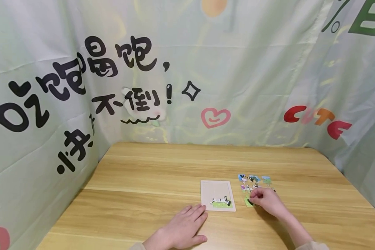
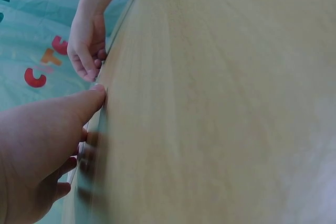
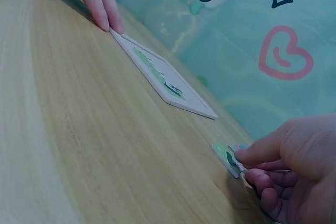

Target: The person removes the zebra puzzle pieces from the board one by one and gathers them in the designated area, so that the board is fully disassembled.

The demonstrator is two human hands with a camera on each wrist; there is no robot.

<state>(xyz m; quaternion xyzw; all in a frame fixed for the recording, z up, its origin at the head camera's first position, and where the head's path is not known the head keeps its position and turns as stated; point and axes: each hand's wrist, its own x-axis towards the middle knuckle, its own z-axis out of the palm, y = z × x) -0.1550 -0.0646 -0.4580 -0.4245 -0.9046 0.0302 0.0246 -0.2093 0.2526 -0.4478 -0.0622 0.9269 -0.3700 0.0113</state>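
Observation:
A pale puzzle tray (image 1: pixel 215 189) lies on the table, with a joined strip of black-and-white animal and green grass pieces (image 1: pixel 221 202) in its lower right part. My left hand (image 1: pixel 184 227) lies with fingers extended, its fingertips at the tray's lower left corner. To the right of the tray, my right hand (image 1: pixel 270 201) pinches a green puzzle piece (image 3: pixel 223 156) with a dark patch between thumb and fingers. Several loose pieces lie just beyond that hand, among them a blue-and-green piece (image 1: pixel 266 179); the hand partly hides some of them.
The wooden table (image 1: pixel 137 180) extends on all sides of the tray. A printed cloth (image 1: pixel 181 69) hangs along the table's back and sides.

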